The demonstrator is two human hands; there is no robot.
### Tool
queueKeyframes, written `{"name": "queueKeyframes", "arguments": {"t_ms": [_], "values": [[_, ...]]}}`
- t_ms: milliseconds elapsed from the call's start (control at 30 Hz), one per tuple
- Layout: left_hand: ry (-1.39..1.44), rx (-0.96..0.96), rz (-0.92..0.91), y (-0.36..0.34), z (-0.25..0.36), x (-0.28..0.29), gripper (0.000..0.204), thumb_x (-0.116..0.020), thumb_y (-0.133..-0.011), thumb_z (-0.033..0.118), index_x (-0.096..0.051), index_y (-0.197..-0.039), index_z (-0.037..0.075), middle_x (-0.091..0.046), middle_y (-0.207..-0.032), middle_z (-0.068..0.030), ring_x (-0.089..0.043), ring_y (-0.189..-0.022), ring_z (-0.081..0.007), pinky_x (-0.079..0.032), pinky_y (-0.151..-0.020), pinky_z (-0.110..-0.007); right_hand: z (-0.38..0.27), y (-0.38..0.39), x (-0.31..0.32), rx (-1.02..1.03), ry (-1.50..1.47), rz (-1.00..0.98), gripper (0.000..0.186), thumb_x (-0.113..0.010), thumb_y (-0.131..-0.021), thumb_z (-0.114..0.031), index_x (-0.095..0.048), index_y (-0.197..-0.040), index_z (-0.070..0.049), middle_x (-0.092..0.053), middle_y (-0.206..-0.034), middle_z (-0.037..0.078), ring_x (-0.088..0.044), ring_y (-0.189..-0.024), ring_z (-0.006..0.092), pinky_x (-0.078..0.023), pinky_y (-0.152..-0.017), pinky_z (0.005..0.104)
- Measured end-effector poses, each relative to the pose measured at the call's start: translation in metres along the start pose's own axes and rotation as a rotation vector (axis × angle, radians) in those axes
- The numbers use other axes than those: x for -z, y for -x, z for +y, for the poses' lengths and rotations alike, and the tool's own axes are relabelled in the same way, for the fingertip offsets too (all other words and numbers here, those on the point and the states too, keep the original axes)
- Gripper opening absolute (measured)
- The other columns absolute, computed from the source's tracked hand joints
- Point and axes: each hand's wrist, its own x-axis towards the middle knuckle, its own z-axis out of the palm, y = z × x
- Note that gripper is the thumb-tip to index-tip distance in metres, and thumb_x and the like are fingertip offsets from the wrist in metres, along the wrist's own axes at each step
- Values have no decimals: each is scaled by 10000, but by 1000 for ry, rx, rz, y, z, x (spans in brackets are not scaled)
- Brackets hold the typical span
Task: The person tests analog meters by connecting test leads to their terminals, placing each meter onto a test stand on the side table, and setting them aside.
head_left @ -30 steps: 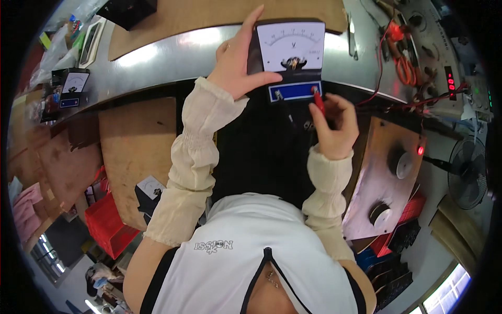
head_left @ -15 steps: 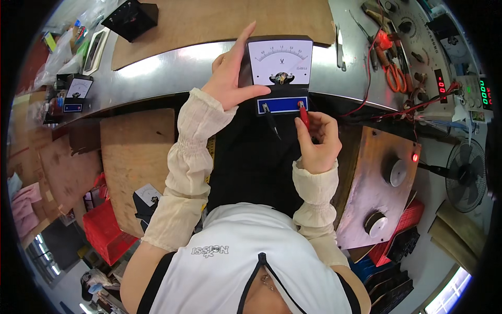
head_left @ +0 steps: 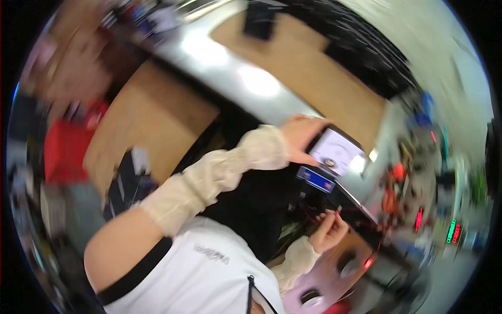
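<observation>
The view is smeared by motion. My left hand grips the left side of a black-framed analog voltmeter, its thumb along the lower edge of the white dial. Below the dial is the meter's blue terminal strip, and no clip shows on it. Nearer my body, apart from the meter, my right hand is closed in a pinch on a red alligator clip, whose small metal tip shows past the fingers. The black clip cannot be made out.
A metal-edged bench carries a brown board and a black box. Tools with orange handles lie to the right, near lit displays. A panel with round knobs is below my right hand. A red crate stands left.
The whole view has swung round. My right hand has drawn the red clip off the meter's terminal and moved away; the black clip is off its terminal too. My left hand still holds the meter.
</observation>
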Motion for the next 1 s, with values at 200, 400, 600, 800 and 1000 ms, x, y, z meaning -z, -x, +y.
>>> {"name": "queueKeyframes", "arguments": {"t_ms": [200, 400, 600, 800, 1000], "values": [[-92, 117, 494, 47, 50, 3, 762, -848, -558, 273, -528, -1205, 28, -550, -1120, -194, -533, -1075, -404, -405, -937, -499, -20, 5, -41, 94, 297, -341, 157, -722, -865, 37, -673, -1013, 19, -682, -964, 104, -609, -758, 138, -481, -691, 236], [-753, 295, 780, 171, 28, 148, 745, -812, -617, 210, -519, -1293, 99, -521, -1199, -192, -486, -1126, -409, -419, -968, -491, -10, 14, -53, 199, 466, -718, 82, -755, -848, 0, -704, -908, 24, -692, -825, 105, -613, -702, 129, -480, -625, 251], [-1069, 240, -56, 263, 28, 238, 708, -658, -800, 31, -476, -1447, 255, -527, -1335, -203, -619, -1098, -355, -565, -846, -364, 3, -11, -39, 62, 562, -640, 86, -714, -920, -65, -711, -948, 16, -691, -697, 55, -595, -595, 56, -455, -559, 204], [-934, 551, -619, 293, -21, 243, 614, -526, -890, 76, -447, -1466, 273, -625, -1085, -108, -687, -831, -330, -581, -701, -395, 5, -29, -62, 247, 566, -645, 99, -711, -934, -90, -699, -934, 8, -607, -649, 0, -486, -563, 32, -387, -524, 187], [-834, 653, -901, 298, -69, 244, 367, -526, -904, 112, -580, -1260, 186, -627, -1127, -86, -624, -1087, -299, -468, -979, -494, 31, -38, -32, 199, 648, -563, 107, -735, -914, -99, -696, -918, 0, -625, -665, 14, -494, -573, 39, -413, -531, 207]]}}
